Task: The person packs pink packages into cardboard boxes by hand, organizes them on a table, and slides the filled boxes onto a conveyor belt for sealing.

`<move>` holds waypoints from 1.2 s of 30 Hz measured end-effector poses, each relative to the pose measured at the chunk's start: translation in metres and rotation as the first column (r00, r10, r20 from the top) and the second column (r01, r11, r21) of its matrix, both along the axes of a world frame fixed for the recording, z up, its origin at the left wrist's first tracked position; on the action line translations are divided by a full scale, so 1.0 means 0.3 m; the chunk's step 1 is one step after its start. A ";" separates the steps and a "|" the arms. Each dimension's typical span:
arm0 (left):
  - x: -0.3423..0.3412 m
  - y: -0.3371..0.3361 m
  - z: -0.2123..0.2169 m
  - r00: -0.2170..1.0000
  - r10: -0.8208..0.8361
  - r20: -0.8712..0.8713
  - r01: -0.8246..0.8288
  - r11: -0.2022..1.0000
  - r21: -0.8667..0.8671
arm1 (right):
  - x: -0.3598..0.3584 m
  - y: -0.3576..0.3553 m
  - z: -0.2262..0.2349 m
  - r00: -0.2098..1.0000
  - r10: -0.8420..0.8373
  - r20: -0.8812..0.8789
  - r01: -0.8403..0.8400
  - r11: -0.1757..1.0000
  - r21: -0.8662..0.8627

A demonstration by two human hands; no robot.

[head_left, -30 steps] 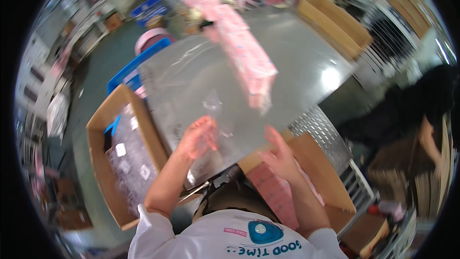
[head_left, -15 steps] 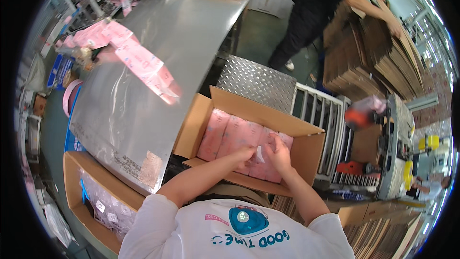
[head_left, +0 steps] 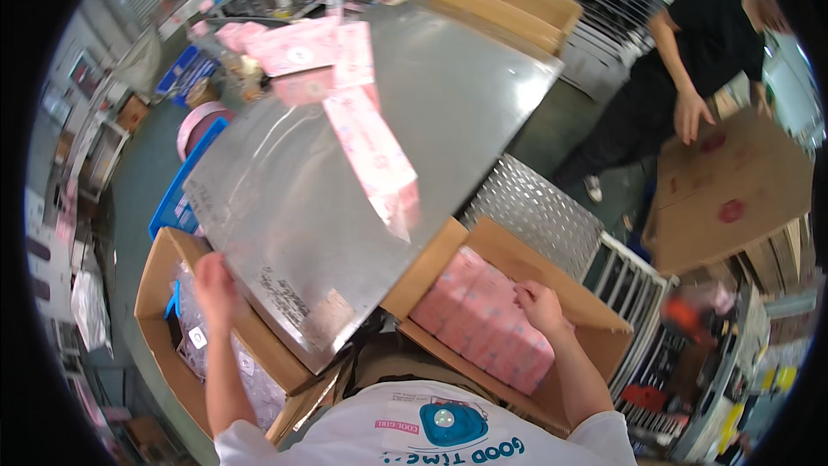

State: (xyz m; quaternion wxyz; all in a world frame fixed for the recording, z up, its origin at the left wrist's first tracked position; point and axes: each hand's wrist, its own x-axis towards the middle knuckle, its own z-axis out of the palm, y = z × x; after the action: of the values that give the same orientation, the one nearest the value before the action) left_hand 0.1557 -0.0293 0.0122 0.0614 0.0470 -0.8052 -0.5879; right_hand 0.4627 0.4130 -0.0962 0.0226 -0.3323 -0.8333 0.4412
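An open cardboard carton (head_left: 598,347) stands in front of me at the right, with pink printed packs (head_left: 483,315) lying side by side in it. Over these packs is my right hand (head_left: 541,306), its fingers curled together; whatever they may hold is hidden. My left hand (head_left: 216,286) is off to the left, smeared by motion, so its fingers cannot be read. It hovers at the inner side of a second carton (head_left: 155,292), which holds clear plastic bags (head_left: 257,390) with white labels and a blue strip.
A metal-topped table (head_left: 457,112) carries a chain of pink packs (head_left: 371,147). An open carton (head_left: 500,0) sits at its far end. Beyond a tread-plate step (head_left: 539,207) and rollers (head_left: 625,276), a person in black handles a large cardboard sheet (head_left: 733,190).
My left hand has left the pink packs and swung left to the bag carton. My right hand stays over the packs. The view has turned left; the other person's cardboard sheet now lies tilted.
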 end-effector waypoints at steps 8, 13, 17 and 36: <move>-0.052 -0.768 -0.047 0.980 0.188 0.070 0.043 0.143 -0.989 | -1.118 -0.151 0.386 0.778 0.374 -0.505 -0.306 0.927 0.216; -0.571 -0.247 0.043 0.919 -0.340 -0.197 0.052 0.602 -0.797 | -1.712 -0.085 0.409 0.924 0.322 -0.205 -0.186 0.849 0.495; -0.967 0.341 0.026 0.685 -0.671 -0.285 0.220 0.563 -0.797 | -1.971 -0.156 0.342 0.992 0.040 0.119 -0.087 0.905 0.417; -0.947 0.065 0.018 0.543 -0.816 0.197 0.513 0.136 -0.848 | -1.416 0.102 0.294 0.846 0.350 0.402 -0.518 0.715 0.469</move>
State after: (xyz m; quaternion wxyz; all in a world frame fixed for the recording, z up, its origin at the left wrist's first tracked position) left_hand -0.1283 -0.0097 0.0176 -0.0695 -0.4511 -0.8858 -0.0833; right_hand 0.0380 0.4437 -0.0079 -0.1059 -0.1631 -0.9740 0.1166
